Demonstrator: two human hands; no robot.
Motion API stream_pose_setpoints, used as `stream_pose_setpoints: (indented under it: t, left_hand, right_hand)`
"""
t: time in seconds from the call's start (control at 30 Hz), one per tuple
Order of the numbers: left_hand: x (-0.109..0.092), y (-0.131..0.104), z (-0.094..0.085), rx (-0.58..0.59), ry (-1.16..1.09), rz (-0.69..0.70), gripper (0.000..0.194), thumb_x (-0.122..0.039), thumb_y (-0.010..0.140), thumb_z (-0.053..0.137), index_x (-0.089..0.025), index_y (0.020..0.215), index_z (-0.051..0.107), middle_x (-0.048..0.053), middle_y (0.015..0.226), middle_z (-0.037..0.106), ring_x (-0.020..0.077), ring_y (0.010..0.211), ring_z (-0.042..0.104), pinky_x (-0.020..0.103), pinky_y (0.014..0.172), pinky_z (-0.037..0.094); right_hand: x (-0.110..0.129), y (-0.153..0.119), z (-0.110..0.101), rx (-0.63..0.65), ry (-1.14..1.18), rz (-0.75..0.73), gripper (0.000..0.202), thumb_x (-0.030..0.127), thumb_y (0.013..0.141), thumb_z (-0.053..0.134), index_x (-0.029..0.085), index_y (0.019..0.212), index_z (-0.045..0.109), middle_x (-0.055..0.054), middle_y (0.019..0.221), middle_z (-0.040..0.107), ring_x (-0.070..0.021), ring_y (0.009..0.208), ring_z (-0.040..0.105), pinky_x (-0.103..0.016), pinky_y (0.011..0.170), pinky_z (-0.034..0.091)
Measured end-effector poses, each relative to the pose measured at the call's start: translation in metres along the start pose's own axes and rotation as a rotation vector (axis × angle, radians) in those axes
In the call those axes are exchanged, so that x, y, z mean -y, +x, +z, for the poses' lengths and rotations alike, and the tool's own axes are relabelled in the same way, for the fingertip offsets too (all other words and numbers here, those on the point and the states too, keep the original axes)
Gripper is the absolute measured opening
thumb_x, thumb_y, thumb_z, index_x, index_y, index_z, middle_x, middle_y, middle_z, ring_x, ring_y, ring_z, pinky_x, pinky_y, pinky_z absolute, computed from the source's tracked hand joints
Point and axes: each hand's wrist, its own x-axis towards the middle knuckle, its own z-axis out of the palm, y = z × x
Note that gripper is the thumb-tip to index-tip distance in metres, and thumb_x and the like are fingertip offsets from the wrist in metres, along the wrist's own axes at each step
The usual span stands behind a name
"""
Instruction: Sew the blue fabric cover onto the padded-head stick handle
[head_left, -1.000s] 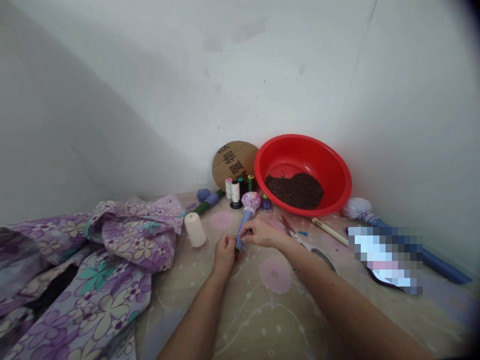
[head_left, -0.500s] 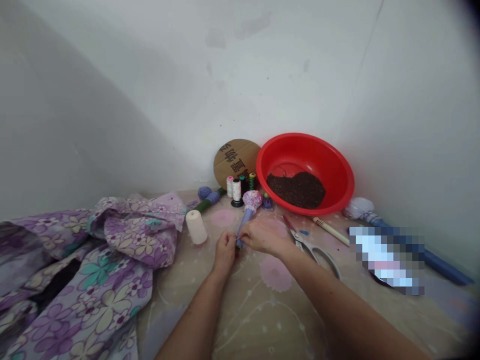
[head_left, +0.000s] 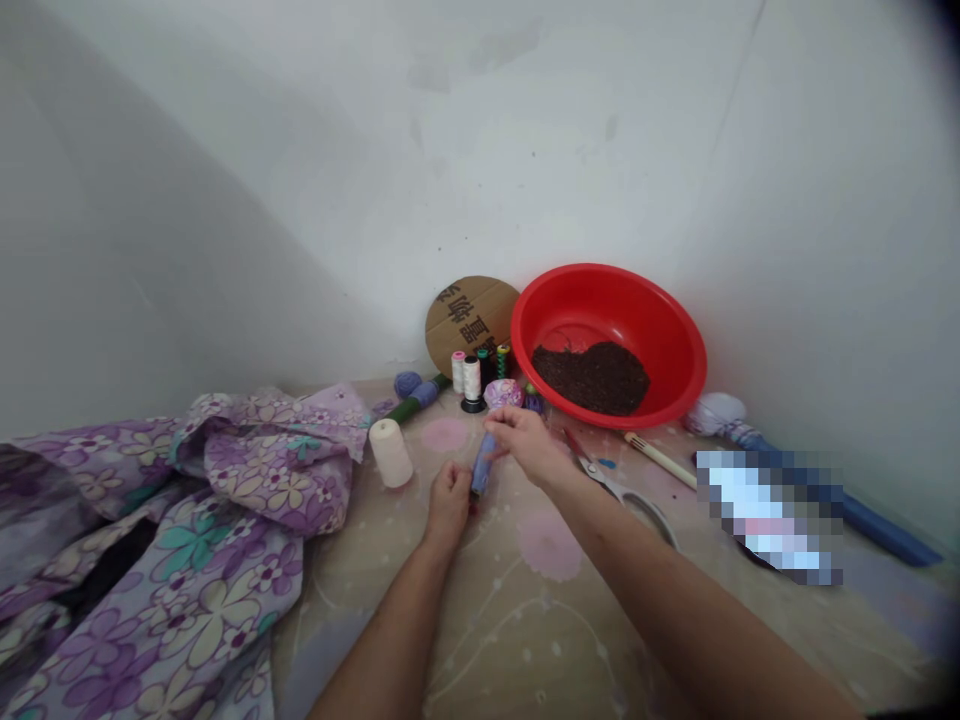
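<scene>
The person's left hand (head_left: 448, 495) is clenched, thumb and fingers curled closed at the lower end of a blue-wrapped stick (head_left: 482, 470), which it grasps there. The right hand (head_left: 519, 440) is partly closed over the stick's upper part, its thumb and forefinger pinched together and the other fingers bent; whether they grip the stick or something thin cannot be told.

The stick lies between the hands, slanting away from the person over the patterned tablecloth (head_left: 525, 640), with a pink patterned rounded head (head_left: 503, 393) at its far end.

Just beyond that head stand several thread spools (head_left: 471, 380), in front of a round cardboard piece (head_left: 466, 318) leaning on the wall. To the left are an upright cream thread cone (head_left: 391, 455), a green-and-blue stick (head_left: 416, 400) and a heap of purple floral fabric (head_left: 262, 470).

To the right, a tilted red basin (head_left: 675, 340) holds dark loose material (head_left: 592, 380). Nearer the right forearm lie scissors (head_left: 615, 490), a pale stick (head_left: 664, 461) and a long blue stick (head_left: 885, 532) with a whitish bundled head.
</scene>
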Motion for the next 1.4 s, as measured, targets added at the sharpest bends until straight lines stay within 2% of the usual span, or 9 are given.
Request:
stream_pose_setpoints:
  t: [0.13,0.33,0.57,0.73,0.83,0.93,1.07,1.13,1.4]
  left_hand:
    - [0.0,0.0,0.0,0.005,0.009,-0.003,0.024,-0.034,0.07,0.044,-0.02,0.056,0.031,-0.009,0.041,0.033,0.0056,0.032,0.033,0.016,0.03,0.027]
    - [0.001,0.001,-0.001,0.016,0.018,0.003,0.024,-0.034,0.07,0.043,-0.02,0.056,0.03,-0.009,0.041,0.033,0.0054,0.032,0.034,0.016,0.031,0.028]
    - [0.0,-0.001,0.001,0.018,0.043,-0.009,0.024,-0.035,0.069,0.043,-0.02,0.055,0.031,-0.009,0.041,0.033,0.0051,0.03,0.034,0.016,0.03,0.027]
    - [0.001,0.0,0.0,0.015,0.04,-0.009,0.025,-0.035,0.069,0.044,-0.02,0.055,0.03,-0.009,0.041,0.032,0.0052,0.031,0.034,0.016,0.031,0.027]
    - [0.002,0.002,0.0,0.012,0.034,-0.006,0.024,-0.035,0.069,0.044,-0.02,0.056,0.03,-0.009,0.041,0.033,0.0052,0.031,0.034,0.016,0.031,0.027]
    - [0.004,0.003,-0.001,0.012,0.028,0.002,0.024,-0.035,0.07,0.043,-0.02,0.056,0.031,-0.01,0.041,0.033,0.0051,0.031,0.034,0.016,0.031,0.027]
    - [0.005,0.004,-0.002,0.019,0.018,0.015,0.024,-0.035,0.07,0.043,-0.02,0.056,0.03,-0.01,0.041,0.032,0.0052,0.03,0.034,0.016,0.03,0.027]
    - [0.005,0.004,-0.003,0.023,0.013,0.019,0.024,-0.035,0.07,0.043,-0.02,0.056,0.031,-0.01,0.041,0.032,0.0051,0.03,0.033,0.016,0.03,0.027]
    - [0.005,0.003,-0.003,0.015,0.008,0.028,0.023,-0.034,0.07,0.042,-0.019,0.056,0.032,-0.009,0.043,0.035,0.0057,0.034,0.036,0.016,0.032,0.029]
  right_hand:
    - [0.016,0.001,0.001,-0.015,0.517,0.093,0.011,0.022,0.061,0.058,0.016,0.065,0.05,0.009,0.046,0.031,-0.0037,0.04,0.027,-0.03,0.058,0.047]
    - [0.016,0.005,0.008,0.01,0.646,-0.059,0.011,0.017,0.057,0.061,0.014,0.061,0.051,0.007,0.054,0.04,-0.0031,0.045,0.031,-0.028,0.062,0.045]
    - [0.0,0.019,0.003,-0.124,0.192,-0.264,0.005,0.02,0.065,0.053,0.015,0.066,0.055,0.005,0.054,0.045,-0.0065,0.05,0.039,-0.019,0.05,0.033]
    - [0.0,0.014,-0.007,-0.108,-0.2,-0.382,0.014,0.02,0.068,0.05,0.014,0.076,0.06,0.0,0.067,0.056,-0.0107,0.062,0.049,-0.022,0.059,0.036]
    - [-0.004,0.007,-0.013,-0.143,-0.405,-0.363,0.021,0.022,0.068,0.05,0.016,0.085,0.062,-0.002,0.07,0.06,-0.0121,0.061,0.051,-0.023,0.058,0.037]
    - [-0.011,0.002,-0.018,-0.047,-0.565,-0.316,0.017,0.024,0.067,0.053,0.019,0.077,0.066,-0.001,0.067,0.062,-0.0128,0.06,0.052,-0.022,0.055,0.036]
    - [-0.023,-0.002,-0.021,0.182,-0.611,-0.251,0.017,0.024,0.066,0.053,0.021,0.075,0.067,-0.001,0.068,0.065,-0.013,0.06,0.055,-0.021,0.054,0.037]
    - [-0.027,-0.004,-0.021,0.233,-0.589,-0.222,0.019,0.022,0.066,0.053,0.021,0.078,0.067,-0.001,0.07,0.065,-0.0132,0.061,0.055,-0.022,0.055,0.038]
    - [-0.037,-0.021,-0.015,0.133,-0.398,0.109,0.013,0.024,0.064,0.052,0.016,0.062,0.062,0.004,0.045,0.047,-0.0077,0.043,0.039,-0.019,0.042,0.028]
